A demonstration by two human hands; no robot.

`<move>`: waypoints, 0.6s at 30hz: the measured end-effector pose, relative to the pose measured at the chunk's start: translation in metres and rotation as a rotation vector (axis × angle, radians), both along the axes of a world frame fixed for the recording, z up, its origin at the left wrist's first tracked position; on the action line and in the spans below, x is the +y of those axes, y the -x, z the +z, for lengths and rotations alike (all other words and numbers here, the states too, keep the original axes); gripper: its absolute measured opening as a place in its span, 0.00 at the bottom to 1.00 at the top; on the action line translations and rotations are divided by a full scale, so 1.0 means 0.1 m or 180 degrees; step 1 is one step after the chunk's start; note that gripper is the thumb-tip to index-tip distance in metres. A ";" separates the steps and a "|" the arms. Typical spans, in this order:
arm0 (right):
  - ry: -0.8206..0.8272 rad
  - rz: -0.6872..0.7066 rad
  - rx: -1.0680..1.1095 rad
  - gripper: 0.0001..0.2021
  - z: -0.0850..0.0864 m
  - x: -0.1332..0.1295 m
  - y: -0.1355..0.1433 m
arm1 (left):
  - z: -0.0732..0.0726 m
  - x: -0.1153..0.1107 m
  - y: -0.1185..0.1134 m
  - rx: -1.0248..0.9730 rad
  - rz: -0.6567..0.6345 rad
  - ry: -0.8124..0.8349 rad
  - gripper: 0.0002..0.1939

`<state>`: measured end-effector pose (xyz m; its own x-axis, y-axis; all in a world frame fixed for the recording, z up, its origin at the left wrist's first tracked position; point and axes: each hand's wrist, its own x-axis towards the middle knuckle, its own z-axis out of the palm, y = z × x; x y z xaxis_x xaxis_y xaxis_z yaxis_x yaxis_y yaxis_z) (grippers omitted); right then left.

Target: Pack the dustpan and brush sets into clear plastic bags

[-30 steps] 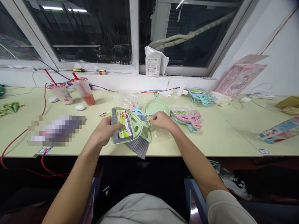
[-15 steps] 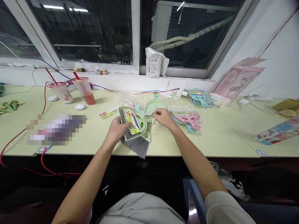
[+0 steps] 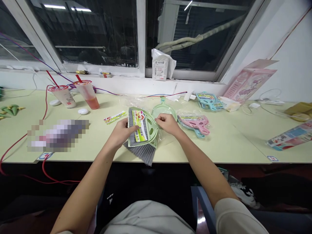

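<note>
Center of frame — left hand [image 3: 122, 132] has its fingers clamped on the wide end of a green dustpan-and-brush set [image 3: 141, 126] with a printed label [image 3: 139, 126]; right hand [image 3: 167, 124] pinches its handle end, fingers together. Gray-bristled brush [image 3: 143, 153] pokes out under the set, near the table's [image 3: 214, 143] front edge. Green round dustpan [image 3: 163, 109] lies just behind the right hand. Pink set [image 3: 197, 123] right of center, label strips [image 3: 114, 117] left of center — two drink cups [image 3: 86, 94] [image 3: 63, 97] upper left.
</note>
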<state>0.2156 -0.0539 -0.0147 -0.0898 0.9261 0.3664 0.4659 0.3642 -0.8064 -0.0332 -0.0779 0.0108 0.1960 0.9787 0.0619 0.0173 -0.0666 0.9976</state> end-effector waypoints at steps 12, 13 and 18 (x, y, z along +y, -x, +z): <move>-0.0096 -0.0054 0.0135 0.15 0.00 0.00 0.04 | 0.09 0.27 -0.24 0.0129 -0.0134 0.0147 0.15; -0.0134 -0.0071 0.0141 0.15 0.00 0.01 0.03 | 0.08 0.27 -0.25 0.0147 -0.0225 0.0184 0.14; -0.0287 -0.0127 0.0137 0.14 -0.02 0.01 0.05 | -0.04 0.29 -0.30 0.0214 -0.0417 0.0408 0.11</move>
